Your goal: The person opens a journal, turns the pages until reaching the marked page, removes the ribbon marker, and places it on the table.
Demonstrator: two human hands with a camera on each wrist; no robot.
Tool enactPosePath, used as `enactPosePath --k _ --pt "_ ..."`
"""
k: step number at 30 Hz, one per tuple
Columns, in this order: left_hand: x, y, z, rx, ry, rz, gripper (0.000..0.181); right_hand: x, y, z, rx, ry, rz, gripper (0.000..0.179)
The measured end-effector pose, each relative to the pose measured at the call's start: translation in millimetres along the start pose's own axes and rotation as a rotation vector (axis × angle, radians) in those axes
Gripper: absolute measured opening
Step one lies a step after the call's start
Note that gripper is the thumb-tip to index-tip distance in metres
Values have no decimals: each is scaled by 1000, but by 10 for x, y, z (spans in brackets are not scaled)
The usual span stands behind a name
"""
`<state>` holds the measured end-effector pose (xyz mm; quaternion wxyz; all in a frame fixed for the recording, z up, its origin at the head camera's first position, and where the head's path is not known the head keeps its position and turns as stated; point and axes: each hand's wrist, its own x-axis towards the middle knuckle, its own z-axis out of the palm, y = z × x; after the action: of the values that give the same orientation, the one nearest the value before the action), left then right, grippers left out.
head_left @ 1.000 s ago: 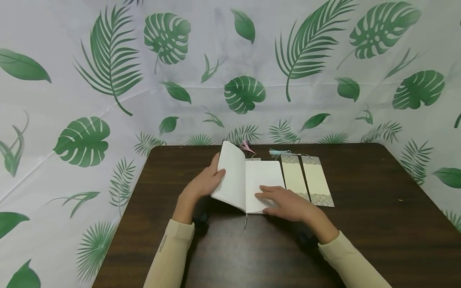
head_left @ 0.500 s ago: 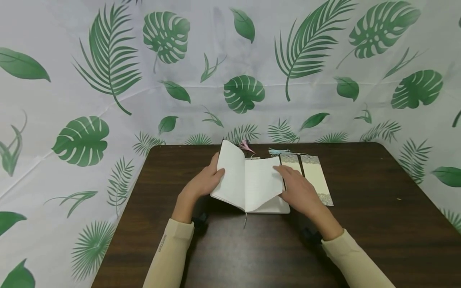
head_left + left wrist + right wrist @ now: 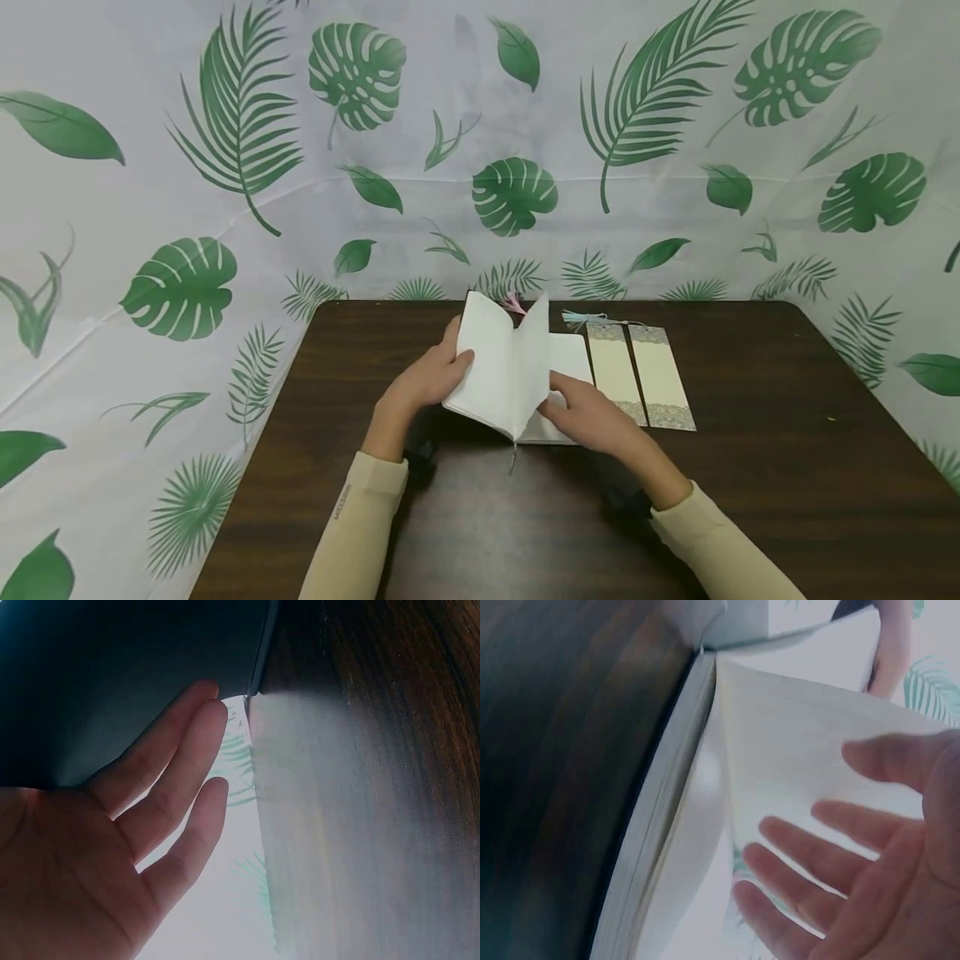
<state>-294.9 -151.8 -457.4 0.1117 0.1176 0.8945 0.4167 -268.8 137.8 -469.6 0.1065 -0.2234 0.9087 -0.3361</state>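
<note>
A notebook (image 3: 482, 367) with white pages and a dark cover (image 3: 135, 682) stands open on the table, its left half tilted up. My left hand (image 3: 429, 375) grips that half at its outer edge, thumb on the page and fingers behind the cover. One page (image 3: 533, 354) is raised near the fold. My right hand (image 3: 592, 412) is against the right side of this page. In the right wrist view its fingers (image 3: 799, 855) are spread and fairly straight, thumb apart from them. A thin ribbon marker (image 3: 513, 460) hangs from the notebook's spine toward the front.
Two cream bookmarks (image 3: 662, 375) with grey patterned ends lie right of the notebook, a pale blue tassel (image 3: 585, 318) at their top. A pink tassel (image 3: 513, 303) shows behind the notebook. The dark wooden table (image 3: 780, 483) meets a leaf-print cloth (image 3: 420, 208) at the back.
My right hand lifted the page by its right edge, then swung it leftward until it stands near the fold. The left hand keeps its hold on the notebook.
</note>
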Motion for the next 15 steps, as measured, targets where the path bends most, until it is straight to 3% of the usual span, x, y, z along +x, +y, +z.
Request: enactPosePath --k 5,11,15 --pt "12 20 14 -20 8 -3 76 -11 -81 95 -42 -101 -52 60" --pt "7 31 7 -118 -21 -10 83 -19 -54 181 -93 -158 -147 59" --pt "-13 21 -17 -129 -22 21 79 -4 -48 196 -107 -188 -197 60"
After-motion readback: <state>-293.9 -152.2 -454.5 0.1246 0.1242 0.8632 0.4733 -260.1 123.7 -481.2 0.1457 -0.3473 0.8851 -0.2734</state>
